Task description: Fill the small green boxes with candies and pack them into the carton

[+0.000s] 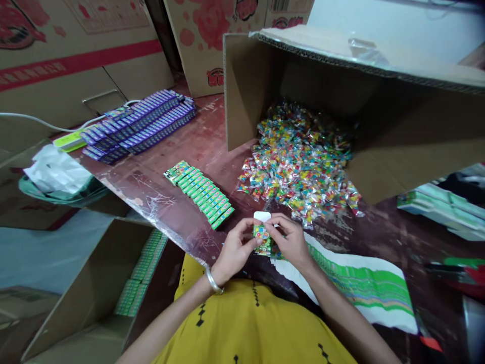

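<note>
Between my two hands is a small green printed carton point(261, 232), its white top flap standing up. My left hand point(239, 247) pinches the carton's left side, thumb in front. On the other side my right hand point(290, 240) grips near the top edge, its fingers close to the flap. A fanned stack of flat green and white cartons point(364, 283) lies beside my right forearm. Just beyond my hands spreads a heap of small clear packets of colourful candies point(299, 156). To the left, closed green boxes point(200, 192) sit in an overlapping row.
A big cardboard box point(413, 126) lies on its side around the packets. Purple boxes point(140, 124) are stacked at the far left of the reddish table point(159, 156). Below the table edge, an open carton point(83, 288) holds rows of green boxes. Red-handled tools lie at far right.
</note>
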`<action>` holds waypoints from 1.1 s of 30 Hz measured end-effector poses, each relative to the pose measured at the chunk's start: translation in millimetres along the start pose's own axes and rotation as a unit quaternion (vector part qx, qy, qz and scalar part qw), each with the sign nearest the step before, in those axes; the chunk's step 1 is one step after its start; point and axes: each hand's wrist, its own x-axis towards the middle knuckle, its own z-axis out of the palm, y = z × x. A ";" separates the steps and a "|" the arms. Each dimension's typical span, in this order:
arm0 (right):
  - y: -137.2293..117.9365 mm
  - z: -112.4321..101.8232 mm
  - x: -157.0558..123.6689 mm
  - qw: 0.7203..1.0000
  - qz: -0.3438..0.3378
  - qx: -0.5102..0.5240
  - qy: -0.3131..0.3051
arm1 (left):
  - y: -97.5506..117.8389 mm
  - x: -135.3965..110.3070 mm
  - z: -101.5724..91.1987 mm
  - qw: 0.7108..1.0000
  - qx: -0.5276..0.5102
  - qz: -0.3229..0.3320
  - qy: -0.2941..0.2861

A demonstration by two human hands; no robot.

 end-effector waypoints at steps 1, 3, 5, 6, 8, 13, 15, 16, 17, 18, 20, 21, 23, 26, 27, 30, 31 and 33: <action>1.0 1.0 -0.4 1.000 0.001 -0.002 -0.002 | -1.0 -0.4 0.1 1.000 -0.001 -0.006 0.002; 3.1 4.1 -1.7 1.000 0.007 0.005 -0.001 | -2.4 -0.8 0.9 1.000 -0.007 -0.010 0.010; 4.5 7.8 -3.4 0.999 0.024 0.034 0.016 | -2.6 -0.6 2.2 0.999 -0.024 0.000 0.028; 4.8 9.6 -4.0 0.997 0.034 0.058 0.029 | -2.4 -0.3 2.7 0.999 -0.037 0.005 0.037; 4.5 11.8 -4.3 0.991 0.050 0.108 0.054 | -2.2 0.2 3.0 0.997 -0.062 0.004 0.050; 0.9 8.2 2.9 0.989 0.054 0.139 0.003 | -4.7 -0.1 1.4 0.997 -0.038 -0.019 0.069; 0.2 5.2 6.8 0.985 0.091 0.147 -0.018 | -5.7 -0.8 1.0 0.997 -0.015 -0.012 0.077; 0.4 3.7 8.5 0.981 0.116 0.151 -0.025 | -5.9 -1.1 0.9 0.997 -0.003 -0.005 0.080; 1.2 2.4 10.1 0.978 0.139 0.155 -0.033 | -5.9 -1.4 0.8 0.997 0.007 0.003 0.081; 2.4 1.0 11.5 0.974 0.155 0.158 -0.042 | -5.6 -1.7 0.7 0.997 0.017 0.011 0.081; 5.8 -1.6 14.2 0.970 0.169 0.165 -0.057 | -4.5 -2.3 0.3 0.997 0.030 0.022 0.070; 7.7 -2.9 15.5 0.969 0.171 0.170 -0.062 | -3.7 -2.7 0.1 0.997 0.034 0.024 0.063; 10.5 -4.9 18.0 0.966 0.175 0.179 -0.070 | -1.8 -3.6 -0.3 0.998 0.038 0.022 0.050; 9.6 -6.3 19.7 0.968 0.168 0.168 -0.078 | 1.0 -4.7 -0.9 0.998 0.045 0.014 0.038; 7.8 -6.3 19.2 0.974 0.153 0.152 -0.075 | 1.7 -4.9 -1.2 0.998 0.047 0.009 0.034; -0.5 -5.5 13.8 0.991 0.086 0.084 -0.066 | 2.4 -3.9 -3.3 0.999 0.038 0.001 0.033; -3.2 -5.1 11.0 0.993 0.063 0.057 -0.078 | 2.2 -3.0 -4.6 0.999 0.027 0.001 0.037; -7.0 -3.6 4.7 0.992 0.019 -0.006 -0.121 | 1.2 -0.5 -7.6 0.999 0.003 0.003 0.051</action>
